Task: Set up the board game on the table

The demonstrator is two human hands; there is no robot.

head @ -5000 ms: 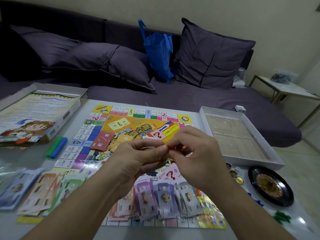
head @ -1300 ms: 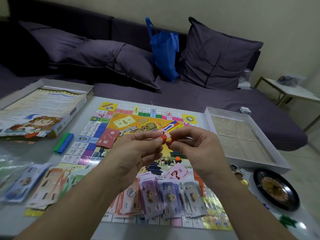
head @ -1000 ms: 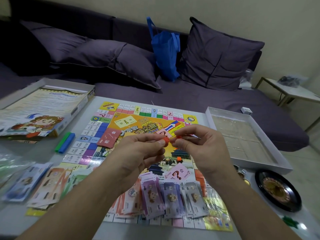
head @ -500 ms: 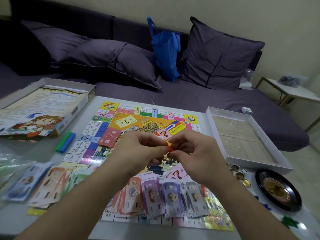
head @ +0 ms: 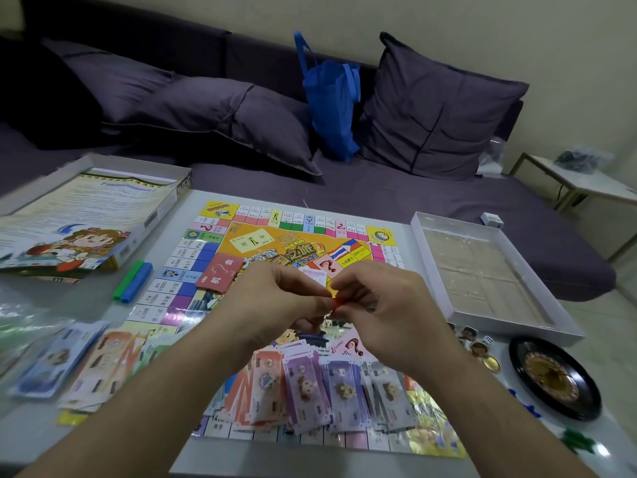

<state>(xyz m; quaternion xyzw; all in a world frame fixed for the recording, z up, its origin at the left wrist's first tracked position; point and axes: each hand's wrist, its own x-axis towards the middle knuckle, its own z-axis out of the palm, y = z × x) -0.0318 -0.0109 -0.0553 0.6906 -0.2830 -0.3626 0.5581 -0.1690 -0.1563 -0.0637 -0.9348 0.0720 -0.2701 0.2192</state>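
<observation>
The colourful game board [head: 241,243] lies flat in the middle of the table. Above its centre my left hand [head: 275,305] and my right hand [head: 382,308] meet fingertip to fingertip, both pinching a small orange-red game piece [head: 337,301] between them. Most of the piece is hidden by my fingers. Fanned paper money [head: 327,384] covers the board's near edge. A red card stack [head: 220,272] sits on the board's left half, and a pink question-mark card [head: 348,346] lies below my right hand.
The box lid with rule sheet [head: 86,219] is at the left, the empty white box tray [head: 482,274] at the right. Green and blue sticks [head: 132,281], more money [head: 69,360], a black roulette wheel [head: 555,377], dice and tokens [head: 482,343] lie around. A sofa stands behind.
My hands spread slightly with the orange piece, then drew together and dropped lower over the board. A second orange piece seen on the board is now hidden by my hands.
</observation>
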